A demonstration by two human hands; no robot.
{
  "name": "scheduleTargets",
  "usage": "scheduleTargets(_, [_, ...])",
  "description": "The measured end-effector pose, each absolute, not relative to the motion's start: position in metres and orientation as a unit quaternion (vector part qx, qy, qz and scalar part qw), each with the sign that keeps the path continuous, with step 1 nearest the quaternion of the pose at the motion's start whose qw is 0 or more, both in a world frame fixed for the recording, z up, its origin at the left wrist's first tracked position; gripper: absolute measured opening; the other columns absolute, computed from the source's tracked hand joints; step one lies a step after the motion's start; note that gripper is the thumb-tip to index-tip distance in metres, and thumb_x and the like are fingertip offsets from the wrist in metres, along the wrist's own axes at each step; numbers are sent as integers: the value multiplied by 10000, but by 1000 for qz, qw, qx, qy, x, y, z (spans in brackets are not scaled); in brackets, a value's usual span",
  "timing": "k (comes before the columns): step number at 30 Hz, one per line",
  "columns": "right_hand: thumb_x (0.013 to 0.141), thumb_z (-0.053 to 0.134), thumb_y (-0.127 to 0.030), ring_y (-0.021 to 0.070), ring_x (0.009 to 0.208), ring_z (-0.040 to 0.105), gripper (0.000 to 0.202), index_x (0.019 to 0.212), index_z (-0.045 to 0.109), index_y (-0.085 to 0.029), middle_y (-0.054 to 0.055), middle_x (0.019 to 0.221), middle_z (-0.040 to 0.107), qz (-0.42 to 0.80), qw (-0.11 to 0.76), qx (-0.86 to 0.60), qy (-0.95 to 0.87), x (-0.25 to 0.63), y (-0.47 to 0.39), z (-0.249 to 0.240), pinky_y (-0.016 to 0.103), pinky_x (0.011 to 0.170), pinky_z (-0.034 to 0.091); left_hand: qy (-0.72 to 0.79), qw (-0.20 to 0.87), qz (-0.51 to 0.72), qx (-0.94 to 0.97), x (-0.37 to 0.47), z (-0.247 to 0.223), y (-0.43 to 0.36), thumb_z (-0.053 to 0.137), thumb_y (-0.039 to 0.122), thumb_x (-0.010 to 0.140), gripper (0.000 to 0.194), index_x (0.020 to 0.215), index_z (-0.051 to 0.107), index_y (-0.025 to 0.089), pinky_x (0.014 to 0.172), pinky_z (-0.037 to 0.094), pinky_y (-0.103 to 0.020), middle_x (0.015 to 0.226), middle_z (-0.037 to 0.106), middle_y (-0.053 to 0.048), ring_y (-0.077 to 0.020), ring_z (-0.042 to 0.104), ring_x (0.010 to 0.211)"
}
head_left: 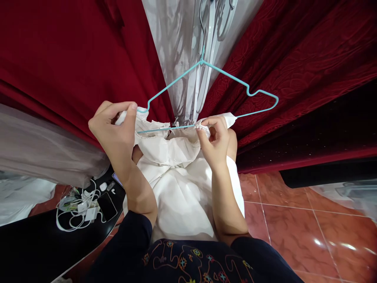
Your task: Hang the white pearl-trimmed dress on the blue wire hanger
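Observation:
A white dress (179, 196) with a beaded neckline hangs in front of me, its skirt spreading down between my forearms. The light-blue hanger (225, 73) passes through its top; the left end sits within the dress's shoulder, while the right end sticks out bare. My left hand (116, 120) pinches the dress's left shoulder at the hanger's end. Closer to the middle, my right hand (216, 139) grips the beaded edge of the other shoulder between thumb and fingers, beside the hanger's lower bar. Part of the fabric is hidden by both hands.
Red curtains (73, 51) hang at both sides, with white cloth between them. A black table (32, 236) at lower left carries tangled white cables (70, 226), a phone (107, 206) and small gadgets. Reddish floor tiles (288, 224) show at right.

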State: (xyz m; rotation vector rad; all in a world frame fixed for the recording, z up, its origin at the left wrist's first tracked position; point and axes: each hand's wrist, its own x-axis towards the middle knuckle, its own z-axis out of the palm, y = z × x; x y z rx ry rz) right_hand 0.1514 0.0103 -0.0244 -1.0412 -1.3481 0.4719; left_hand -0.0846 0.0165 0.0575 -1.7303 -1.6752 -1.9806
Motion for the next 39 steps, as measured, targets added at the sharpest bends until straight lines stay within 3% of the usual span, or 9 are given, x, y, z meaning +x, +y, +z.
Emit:
scheduleTargets(5, [948,652,-318,143,906,578,112,951,644,-206,32,962,627,205,626,-457,-597,150,12,-26,298,759,439,-511,-5,-696,-505,-80,57,21,871,113,800,89,834,867,195,627,490,-298,714,769,9,-135,645,654])
scheduleTargets(14, [941,662,-256,129,899,578,60,962,654,-201,23,961,617,211,641,-440,-592,146,13,-29,285,746,431,-528,-54,-659,-533,-60,72,22,878,124,786,107,848,832,198,614,484,-282,696,688,24,-103,598,639])
scheduleTargets(18, [922,672,-233,106,810,536,43,929,656,-194,17,959,626,185,622,-469,-599,154,14,-25,268,656,367,-573,-86,-545,-606,-63,48,30,904,240,831,230,1044,817,257,886,565,-414,1037,718,-64,-215,673,966])
scheduleTargets(21, [922,673,-232,104,801,538,42,924,661,-192,18,957,633,172,610,-481,-605,159,14,-21,268,637,356,-585,-76,-521,-617,-64,26,27,864,328,883,356,1225,786,268,1124,496,-523,1316,660,-111,-308,613,1266])
scheduleTargets(25, [928,678,-259,127,884,588,64,928,660,-197,22,968,639,179,616,-475,-603,161,15,-22,288,717,419,-520,-27,-644,-560,-44,11,10,754,351,962,217,1142,791,235,1075,532,-401,1249,685,-77,-244,644,1241])
scheduleTargets(27, [935,677,-283,135,902,595,86,933,656,-200,24,969,636,181,619,-471,-603,159,15,-24,295,739,432,-478,-99,-675,-553,-33,8,2,693,342,1002,161,1053,794,227,921,569,-319,1028,739,-42,-187,714,1022])
scheduleTargets(30, [945,677,-312,137,902,591,115,935,651,-200,27,965,630,182,625,-466,-599,156,14,-28,294,740,436,-465,-321,-545,-619,-30,2,-4,635,367,1034,227,1037,809,221,756,557,-274,806,766,-22,-157,725,773])
scheduleTargets(33, [947,683,-316,137,908,599,120,935,655,-200,28,965,637,177,628,-465,-599,156,13,-29,292,743,443,-490,-423,-429,-630,-34,-11,1,656,460,1014,321,1158,799,212,786,565,-288,917,830,-69,-198,767,869])
scheduleTargets(39, [955,675,-234,141,996,632,32,975,660,-212,20,1001,652,188,632,-419,-624,157,11,-26,315,869,509,-389,-526,-641,-402,-5,-23,14,613,549,1013,407,1079,772,180,968,591,-335,1157,822,-130,-228,779,1100])
